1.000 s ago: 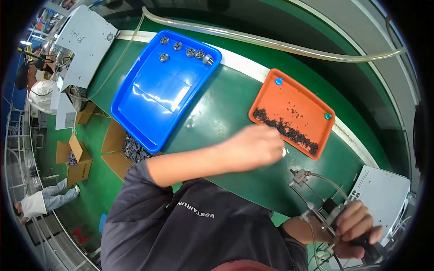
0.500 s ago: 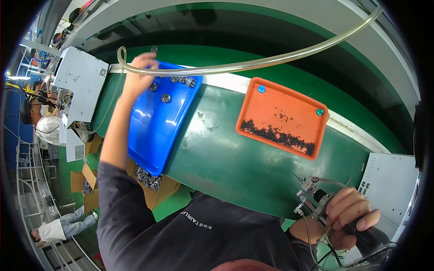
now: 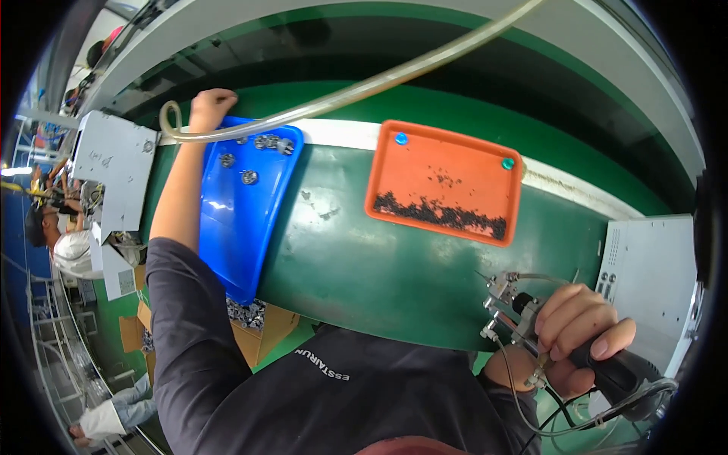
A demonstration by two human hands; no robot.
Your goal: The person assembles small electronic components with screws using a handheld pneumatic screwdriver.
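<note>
My left hand point(image 3: 211, 108) reaches over the far end of a blue tray point(image 3: 235, 250), at the edge of the green belt behind it. Its fingers are curled together, and whatever they hold is hidden. Several small round metal-and-black parts point(image 3: 249, 177) lie in the tray's far half. At the lower right my right hand point(image 3: 580, 326) is closed round a hose-fed hand tool point(image 3: 618, 375) with a black grip, metal fittings and a thin needle-like tip pointing left over the bench.
An orange tray point(image 3: 447, 163) holds many tiny black pieces point(image 3: 440, 212) and two small coloured knobs. A clear hose point(image 3: 356, 91) arches across the far side. Metal boxes point(image 3: 644, 292) flank the green bench point(image 3: 334, 258). Cardboard boxes point(image 3: 265, 334) with parts stand below. Another person sits at left.
My left hand has gone from a blurred reach to curled fingers by the belt. The view has shifted, so trays and hose appear further left. The tool stays in my right hand.
</note>
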